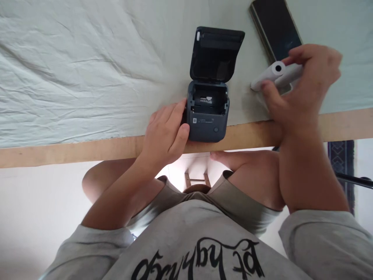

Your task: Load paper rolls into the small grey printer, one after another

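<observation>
A small dark grey printer [207, 123] sits at the table's near edge with its lid [216, 52] swung open and its paper bay showing. My left hand [166, 134] rests against the printer's left side, fingers curled on the casing. My right hand [300, 83] holds a white paper roll [275, 74] just above the cloth, to the right of the printer, fingers pinched around it.
A pale green cloth [87, 70] covers the table, with a wooden edge [72, 153] along the front. A dark phone [275, 27] lies at the far right behind the roll. My knees and grey shirt are below the edge.
</observation>
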`<action>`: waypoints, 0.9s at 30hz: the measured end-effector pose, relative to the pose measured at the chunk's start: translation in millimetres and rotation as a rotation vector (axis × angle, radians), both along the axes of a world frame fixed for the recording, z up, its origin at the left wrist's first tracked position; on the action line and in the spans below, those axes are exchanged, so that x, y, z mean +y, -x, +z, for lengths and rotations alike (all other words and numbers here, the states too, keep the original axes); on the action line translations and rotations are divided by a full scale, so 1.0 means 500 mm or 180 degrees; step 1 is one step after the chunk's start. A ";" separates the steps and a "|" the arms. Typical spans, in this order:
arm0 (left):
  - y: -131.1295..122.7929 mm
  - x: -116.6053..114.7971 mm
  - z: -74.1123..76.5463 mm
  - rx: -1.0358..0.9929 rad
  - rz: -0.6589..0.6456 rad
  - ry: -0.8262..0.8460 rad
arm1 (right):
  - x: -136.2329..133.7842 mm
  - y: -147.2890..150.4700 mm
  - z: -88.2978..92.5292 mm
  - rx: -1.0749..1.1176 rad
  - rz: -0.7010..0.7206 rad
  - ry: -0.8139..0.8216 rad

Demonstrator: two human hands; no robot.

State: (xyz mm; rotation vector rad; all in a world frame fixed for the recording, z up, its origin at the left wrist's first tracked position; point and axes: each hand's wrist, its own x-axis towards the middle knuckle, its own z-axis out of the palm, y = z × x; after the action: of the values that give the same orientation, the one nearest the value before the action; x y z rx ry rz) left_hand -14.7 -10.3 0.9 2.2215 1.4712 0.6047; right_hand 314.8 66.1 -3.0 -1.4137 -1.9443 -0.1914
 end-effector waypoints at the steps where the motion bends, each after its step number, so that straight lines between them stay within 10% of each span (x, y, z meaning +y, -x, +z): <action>1: 0.000 0.000 0.000 0.0006 0.0006 -0.0006 | -0.001 0.017 0.002 -0.0076 -0.0365 0.0293; 5: 0.000 0.002 -0.003 -0.0008 0.0000 -0.0051 | 0.003 0.053 0.011 -0.0132 -0.0975 0.0814; 10: 0.001 0.003 -0.008 0.0011 -0.0018 -0.0105 | -0.017 0.051 0.021 0.0008 0.0092 0.0118; 19: 0.002 0.001 -0.008 0.0018 -0.0031 -0.0167 | -0.032 0.096 -0.007 0.0097 0.1319 0.1340; 27: 0.000 0.001 -0.005 0.0057 -0.0006 -0.0107 | -0.019 0.089 -0.005 0.0341 0.1103 0.0913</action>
State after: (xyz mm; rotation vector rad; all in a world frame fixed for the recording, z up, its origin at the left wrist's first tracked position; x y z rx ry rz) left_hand -14.7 -9.6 -1.8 2.2592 1.4779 0.6147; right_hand 270.4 56.8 -5.6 -1.2032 -2.1493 0.3288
